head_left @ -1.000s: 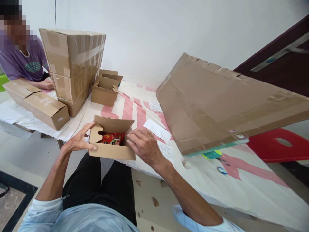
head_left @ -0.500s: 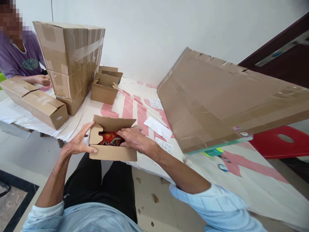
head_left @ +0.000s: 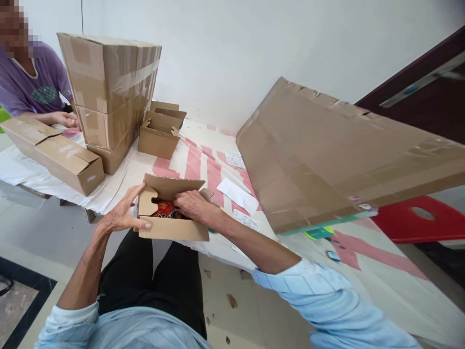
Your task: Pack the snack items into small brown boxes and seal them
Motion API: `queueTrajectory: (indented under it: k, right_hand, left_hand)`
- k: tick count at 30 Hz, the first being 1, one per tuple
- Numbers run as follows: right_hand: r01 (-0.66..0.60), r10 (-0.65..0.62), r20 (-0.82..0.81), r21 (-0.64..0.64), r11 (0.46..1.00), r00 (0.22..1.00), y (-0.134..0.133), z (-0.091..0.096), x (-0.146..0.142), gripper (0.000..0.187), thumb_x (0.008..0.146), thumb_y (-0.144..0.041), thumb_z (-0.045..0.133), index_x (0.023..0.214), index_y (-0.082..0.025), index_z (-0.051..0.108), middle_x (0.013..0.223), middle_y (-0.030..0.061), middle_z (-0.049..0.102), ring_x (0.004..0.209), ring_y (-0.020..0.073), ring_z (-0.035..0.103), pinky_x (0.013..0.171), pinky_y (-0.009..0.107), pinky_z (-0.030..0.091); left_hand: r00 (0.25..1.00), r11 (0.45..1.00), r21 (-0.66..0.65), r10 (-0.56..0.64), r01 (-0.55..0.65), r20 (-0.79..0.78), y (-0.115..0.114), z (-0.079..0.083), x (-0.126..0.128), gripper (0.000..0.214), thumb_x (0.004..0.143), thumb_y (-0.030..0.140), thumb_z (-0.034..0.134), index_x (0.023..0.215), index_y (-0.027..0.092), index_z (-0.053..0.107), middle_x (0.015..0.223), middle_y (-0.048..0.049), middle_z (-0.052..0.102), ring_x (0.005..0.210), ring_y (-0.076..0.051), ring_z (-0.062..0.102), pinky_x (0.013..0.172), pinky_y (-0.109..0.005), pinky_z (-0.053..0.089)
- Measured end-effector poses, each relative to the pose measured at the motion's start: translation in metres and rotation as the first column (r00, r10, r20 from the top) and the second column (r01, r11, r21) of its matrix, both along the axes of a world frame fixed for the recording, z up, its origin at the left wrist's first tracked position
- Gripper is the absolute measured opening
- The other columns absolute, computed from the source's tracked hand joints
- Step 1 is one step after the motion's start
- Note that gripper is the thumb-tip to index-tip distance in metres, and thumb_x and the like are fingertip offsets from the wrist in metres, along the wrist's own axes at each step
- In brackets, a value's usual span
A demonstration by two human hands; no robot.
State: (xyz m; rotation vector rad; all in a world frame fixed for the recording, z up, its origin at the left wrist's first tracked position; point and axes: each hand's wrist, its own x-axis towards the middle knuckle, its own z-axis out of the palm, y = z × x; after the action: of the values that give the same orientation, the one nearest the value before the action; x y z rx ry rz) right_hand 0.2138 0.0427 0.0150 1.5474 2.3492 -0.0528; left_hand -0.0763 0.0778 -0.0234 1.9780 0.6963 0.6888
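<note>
Left hand grips the near-left corner of the open corrugated cardboard box, while right hand, loosely curled, presses the glossy red packet inside.

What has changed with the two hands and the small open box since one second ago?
The right hand moved from the box's right side leftward into the small open box, onto the red packet. The left hand stayed holding the box's left end; the box itself barely shifted.
</note>
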Motion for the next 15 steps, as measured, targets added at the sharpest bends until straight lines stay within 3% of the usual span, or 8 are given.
queueTrajectory:
  k: [6,12,15]
  right_hand:
    - [-0.025,0.025,0.022,0.003,1.0,0.999,-0.002,0.015,-0.006,0.027,0.102,-0.016,0.054,0.094,-0.017,0.08,0.101,0.0126,0.078,0.088,0.0243,0.069,0.072,0.034,0.041]
    - [-0.076,0.085,-0.067,0.134,0.988,0.994,-0.009,0.036,0.009,0.021,0.104,-0.016,0.054,0.103,-0.017,0.075,0.111,0.0125,0.075,0.104,0.0243,0.067,0.076,0.032,0.042]
    - [-0.031,0.032,-0.017,0.022,0.999,0.999,-0.005,0.028,0.006,0.014,0.096,-0.02,0.07,0.108,-0.018,0.076,0.115,0.0129,0.076,0.105,0.0265,0.069,0.075,0.031,0.044]
  left_hand:
    - [1.0,1.0,-0.013,0.009,-0.009,0.002,-0.003,0.001,-0.002,0.119,0.076,0.067,0.09,0.173,0.035,0.029,0.175,-0.0149,0.032,0.161,-0.044,0.035,0.125,-0.061,0.044]
    - [0.999,1.0,-0.009,0.029,-0.029,-0.019,-0.002,0.002,0.002,0.123,0.073,0.067,0.091,0.173,0.031,0.029,0.173,-0.0163,0.034,0.159,-0.044,0.037,0.127,-0.062,0.041]
    - [0.999,0.999,-0.024,0.031,-0.031,-0.027,-0.002,0.003,0.006,0.124,0.072,0.065,0.092,0.173,0.029,0.03,0.174,-0.0164,0.032,0.16,-0.044,0.035,0.128,-0.061,0.039]
